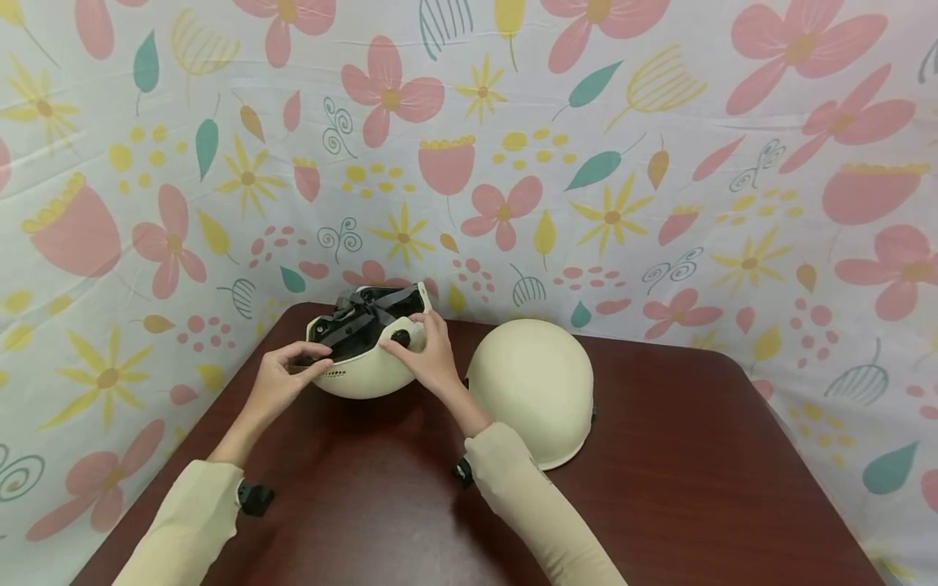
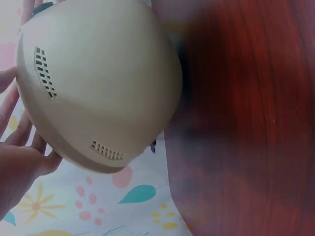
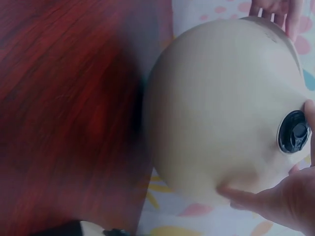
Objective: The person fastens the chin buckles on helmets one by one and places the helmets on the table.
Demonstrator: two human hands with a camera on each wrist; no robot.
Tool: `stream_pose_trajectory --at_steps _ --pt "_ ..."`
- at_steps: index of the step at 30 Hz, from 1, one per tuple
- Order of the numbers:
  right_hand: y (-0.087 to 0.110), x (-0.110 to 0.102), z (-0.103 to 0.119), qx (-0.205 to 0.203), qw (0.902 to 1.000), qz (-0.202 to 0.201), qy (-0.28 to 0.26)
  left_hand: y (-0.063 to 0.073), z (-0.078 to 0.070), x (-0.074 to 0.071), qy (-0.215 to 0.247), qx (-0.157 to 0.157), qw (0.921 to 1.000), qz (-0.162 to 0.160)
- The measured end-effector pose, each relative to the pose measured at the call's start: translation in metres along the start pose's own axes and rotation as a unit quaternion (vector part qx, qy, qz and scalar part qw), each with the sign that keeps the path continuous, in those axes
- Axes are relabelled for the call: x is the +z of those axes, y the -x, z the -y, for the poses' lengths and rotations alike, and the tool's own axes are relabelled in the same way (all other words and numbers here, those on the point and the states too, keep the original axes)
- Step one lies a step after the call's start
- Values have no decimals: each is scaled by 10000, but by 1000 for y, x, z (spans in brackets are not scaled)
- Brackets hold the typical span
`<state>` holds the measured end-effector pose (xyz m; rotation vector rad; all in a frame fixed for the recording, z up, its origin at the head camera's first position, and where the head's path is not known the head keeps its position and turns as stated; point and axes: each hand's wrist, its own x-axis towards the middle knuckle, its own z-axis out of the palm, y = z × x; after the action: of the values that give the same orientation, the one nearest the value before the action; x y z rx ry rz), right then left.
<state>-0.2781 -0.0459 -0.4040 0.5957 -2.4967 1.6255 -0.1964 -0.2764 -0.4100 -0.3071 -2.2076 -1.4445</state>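
In the head view I see an upturned cream helmet (image 1: 366, 384) near the table's (image 1: 674, 456) far-left corner, between the left hand (image 1: 284, 376), pinching its edge, and the right hand (image 1: 428, 354), gripping its side. The left wrist view shows its vents (image 2: 44, 71); the right wrist view, a black knob (image 3: 291, 132) beside the right hand.

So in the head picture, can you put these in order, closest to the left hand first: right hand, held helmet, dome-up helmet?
From the left hand, nearest first:
1. Held helmet: touching that hand.
2. Right hand: on the held helmet, at its right.
3. Dome-up helmet: farther right, on the table.
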Motion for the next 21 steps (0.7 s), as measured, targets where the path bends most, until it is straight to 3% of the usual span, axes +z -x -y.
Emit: stream_pose_trajectory --at_steps 6,9,12,13,17,21 --pt "3 -2 -11 -30 10000 -30 -56 4 -20 -3 -408 19 9990 -189" --pt "5 -4 -15 -61 9999 -35 -104 3 -13 -4 -482 20 9983 -335" --pt "9 -6 -18 -14 9999 41 -98 0 3 -6 -581 -99 9971 -483" --pt "11 -6 -19 38 9999 81 -105 -1 10 -6 -629 -163 9966 -514" --pt "15 -7 -24 154 9993 203 -290 -1 13 -8 -844 -638 9929 -551" --pt "18 -7 -29 157 9975 266 -634 -2 16 -12 -758 -1257 9881 -453"
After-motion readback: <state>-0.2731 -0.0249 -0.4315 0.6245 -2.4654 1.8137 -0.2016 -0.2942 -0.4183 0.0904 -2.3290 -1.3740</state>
